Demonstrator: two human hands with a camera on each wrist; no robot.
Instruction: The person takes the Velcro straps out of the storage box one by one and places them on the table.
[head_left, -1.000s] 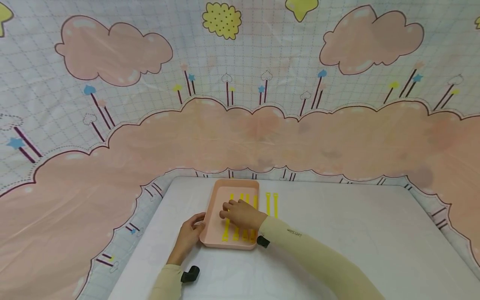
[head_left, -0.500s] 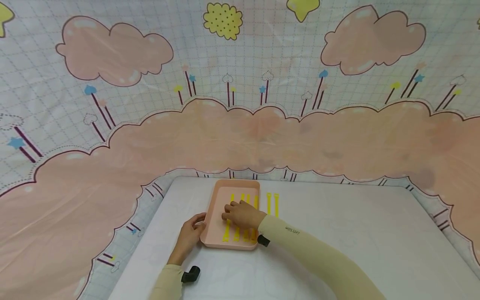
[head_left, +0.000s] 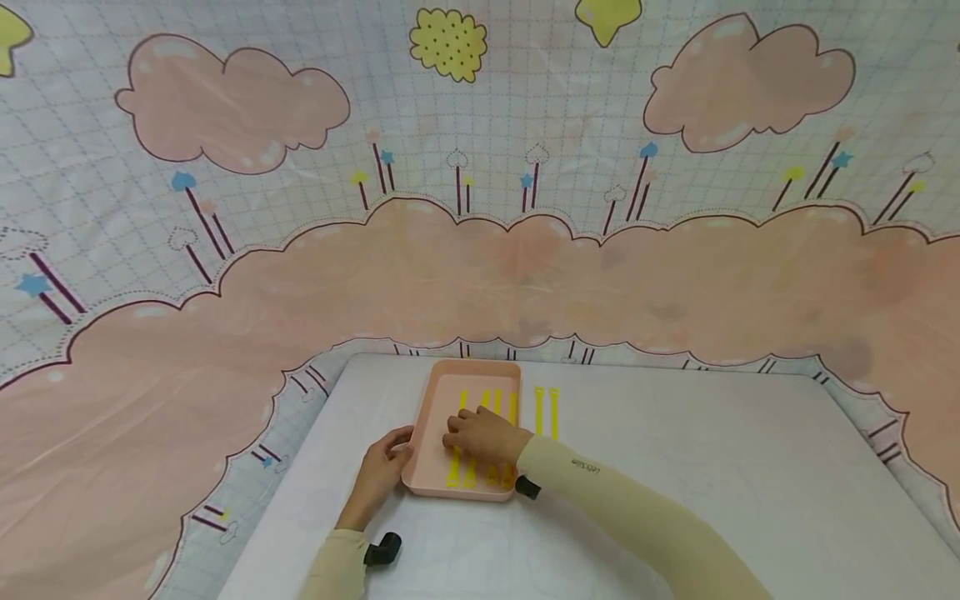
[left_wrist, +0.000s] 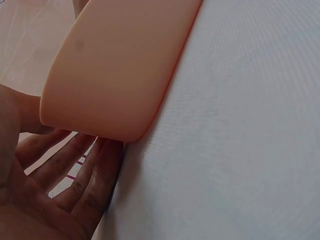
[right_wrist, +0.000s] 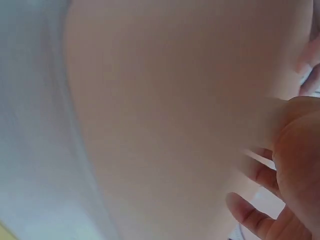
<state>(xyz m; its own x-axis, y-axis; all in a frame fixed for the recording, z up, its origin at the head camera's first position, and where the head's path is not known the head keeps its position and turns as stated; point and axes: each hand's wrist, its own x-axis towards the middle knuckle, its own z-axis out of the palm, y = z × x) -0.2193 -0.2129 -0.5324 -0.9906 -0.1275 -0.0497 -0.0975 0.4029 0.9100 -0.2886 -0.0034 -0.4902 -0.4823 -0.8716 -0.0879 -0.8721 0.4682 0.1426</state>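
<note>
Yellow strips [head_left: 453,469] under right hand [head_left: 486,435].

Whole rear filled by cloth backdrop [head_left: 517,92]; pale ground crossed by faint dashed grid. Two peach clouds [head_left: 240,108] printed high up, with dotted yellow shape [head_left: 448,45] and yellow star [head_left: 609,18] set between. Dark stalks [head_left: 205,222] topped by hearts and stars, rising above scalloped peach band [head_left: 675,283]. Creases shown in cloth at lower left. White tabletop [head_left: 675,475] bordered by same print at far edge and sides. Soft, seemingly diffuse light cast; source not clearly seen.
</note>
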